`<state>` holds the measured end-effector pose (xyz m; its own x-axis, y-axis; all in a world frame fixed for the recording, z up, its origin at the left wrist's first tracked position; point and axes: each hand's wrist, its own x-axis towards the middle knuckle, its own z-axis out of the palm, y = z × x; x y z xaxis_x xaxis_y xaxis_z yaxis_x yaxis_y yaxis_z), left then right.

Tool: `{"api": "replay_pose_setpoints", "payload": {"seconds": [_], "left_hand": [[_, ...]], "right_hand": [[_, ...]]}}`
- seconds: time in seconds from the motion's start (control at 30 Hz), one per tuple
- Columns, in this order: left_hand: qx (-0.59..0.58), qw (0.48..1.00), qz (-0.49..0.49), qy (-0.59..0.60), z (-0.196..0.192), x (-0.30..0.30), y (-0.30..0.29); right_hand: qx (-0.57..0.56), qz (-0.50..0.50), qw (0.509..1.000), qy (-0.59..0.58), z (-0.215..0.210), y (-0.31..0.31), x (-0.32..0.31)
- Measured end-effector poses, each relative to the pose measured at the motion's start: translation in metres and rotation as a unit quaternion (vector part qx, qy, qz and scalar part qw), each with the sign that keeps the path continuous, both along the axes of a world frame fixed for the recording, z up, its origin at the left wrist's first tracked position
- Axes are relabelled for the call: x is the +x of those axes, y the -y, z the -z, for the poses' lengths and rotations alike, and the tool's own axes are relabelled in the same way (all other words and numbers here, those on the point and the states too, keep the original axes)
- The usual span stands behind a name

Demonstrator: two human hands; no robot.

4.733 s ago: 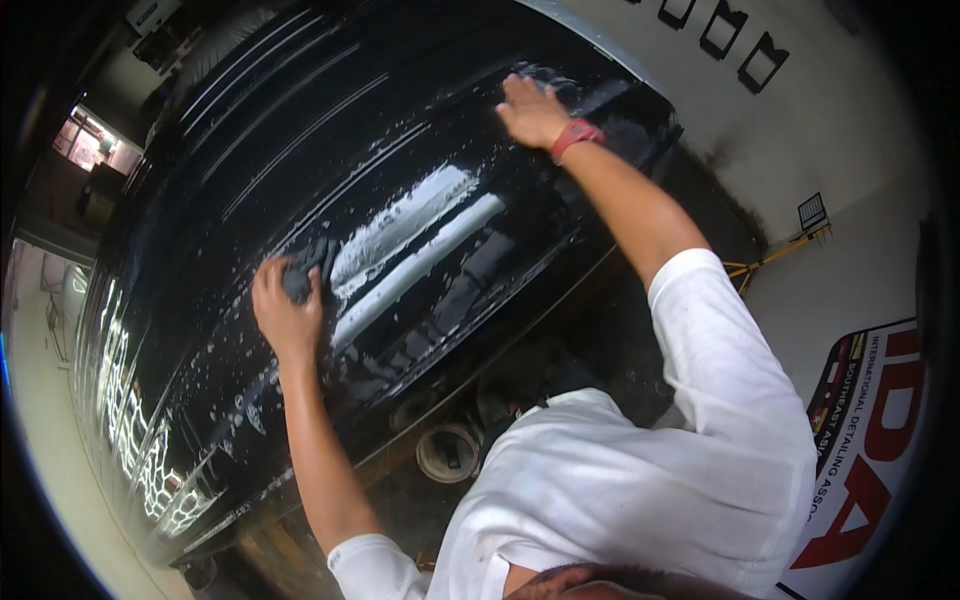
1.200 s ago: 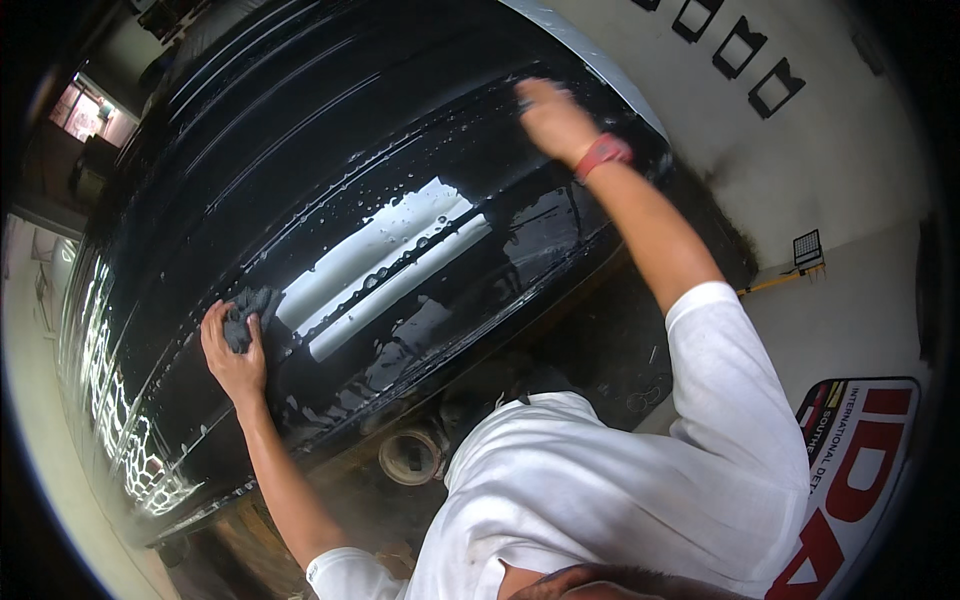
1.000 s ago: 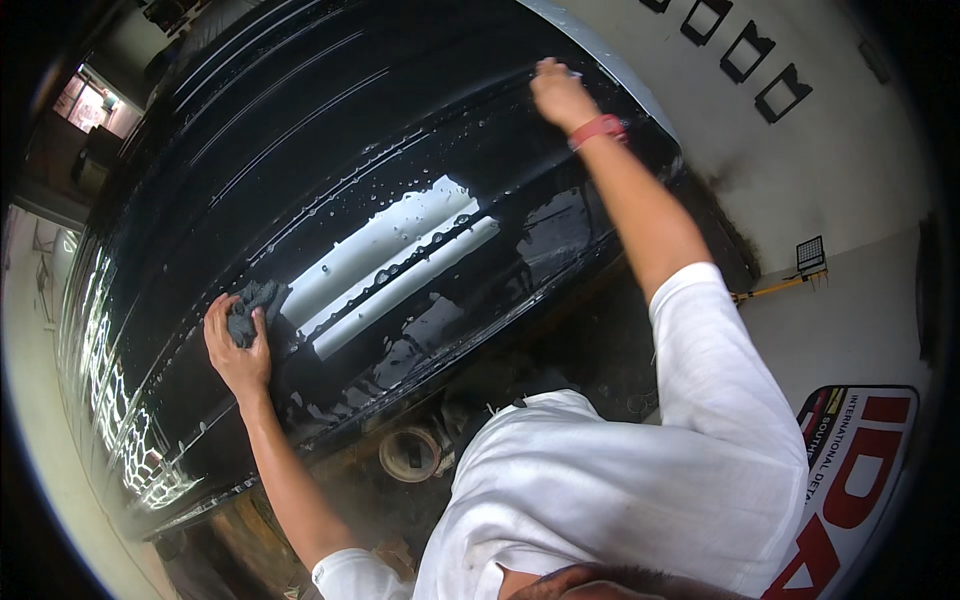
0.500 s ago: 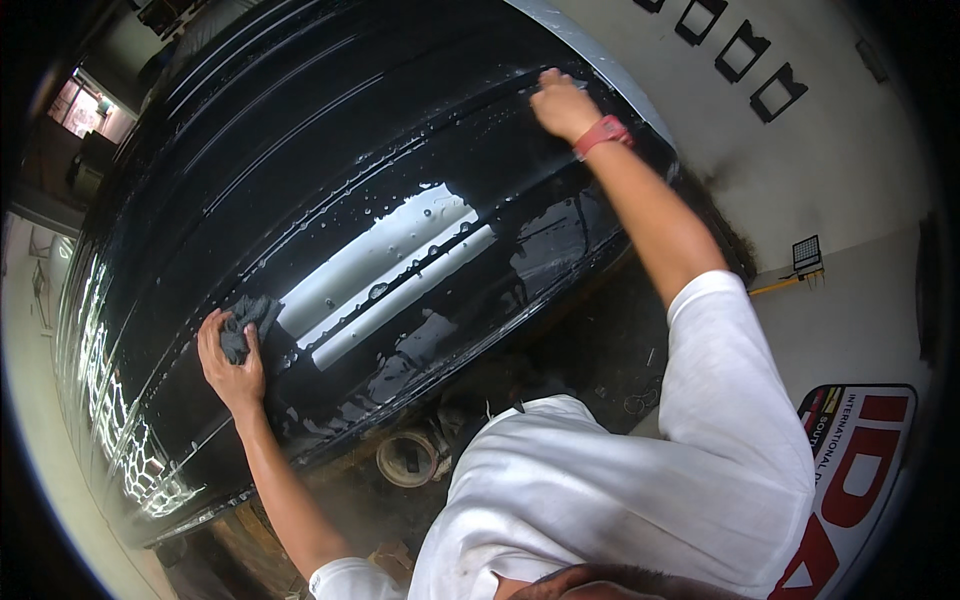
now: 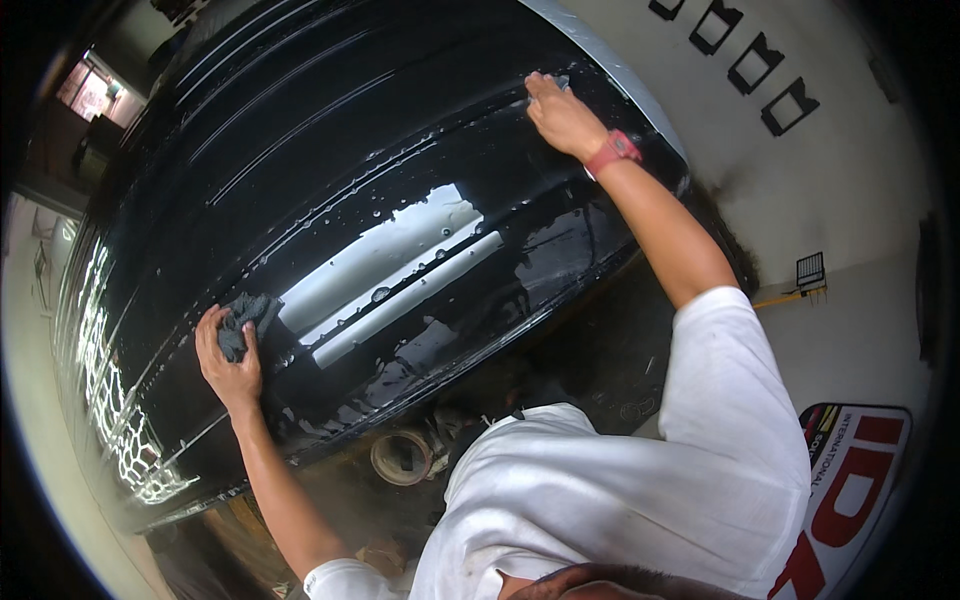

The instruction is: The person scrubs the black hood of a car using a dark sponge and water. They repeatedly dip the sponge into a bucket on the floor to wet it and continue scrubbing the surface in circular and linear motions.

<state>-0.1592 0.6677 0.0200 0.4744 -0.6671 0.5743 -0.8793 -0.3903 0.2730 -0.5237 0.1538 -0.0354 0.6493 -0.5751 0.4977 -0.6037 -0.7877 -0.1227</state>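
Note:
A glossy black vehicle roof (image 5: 330,130), wet with water drops, spreads out before me, and a bright reflection lies across its near part. On its left side my left hand (image 5: 230,365) is closed around a crumpled dark grey cloth (image 5: 248,325), which rests on the roof. Farther off to the right, my right hand (image 5: 563,115), with a red watch (image 5: 614,152) at the wrist, presses down near the roof's far right edge. Its fingers are closed over a small grey piece (image 5: 562,83). Only a corner of that piece shows, so its kind is unclear.
A round pale container (image 5: 402,457) stands below the near edge of the roof. At the right are a pale wall with several black frames (image 5: 755,63), a small work light (image 5: 810,270) on a yellow stand and a white sign (image 5: 860,480) with red lettering.
My right hand has slid slightly back to the left along the roof, and more of the grey piece shows. My left hand and the cloth have hardly moved. The whole view has shifted a little.

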Motion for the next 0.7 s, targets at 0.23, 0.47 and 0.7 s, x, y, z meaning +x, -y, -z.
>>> {"api": "replay_pose_setpoints", "payload": {"seconds": [0.23,0.47,0.7], "left_hand": [[-0.003,1.000,-0.010,-0.011,-0.002,-0.002,0.002],[0.000,1.000,0.019,0.006,0.000,0.000,0.008],[0.002,1.000,0.005,0.008,-0.001,0.001,-0.006]], "right_hand": [[-0.070,0.039,0.981,-0.175,-0.032,-0.005,0.009],[-0.051,-0.112,0.992,-0.024,-0.024,-0.206,0.163],[-0.126,-0.065,0.983,-0.117,-0.037,-0.060,0.044]]}}
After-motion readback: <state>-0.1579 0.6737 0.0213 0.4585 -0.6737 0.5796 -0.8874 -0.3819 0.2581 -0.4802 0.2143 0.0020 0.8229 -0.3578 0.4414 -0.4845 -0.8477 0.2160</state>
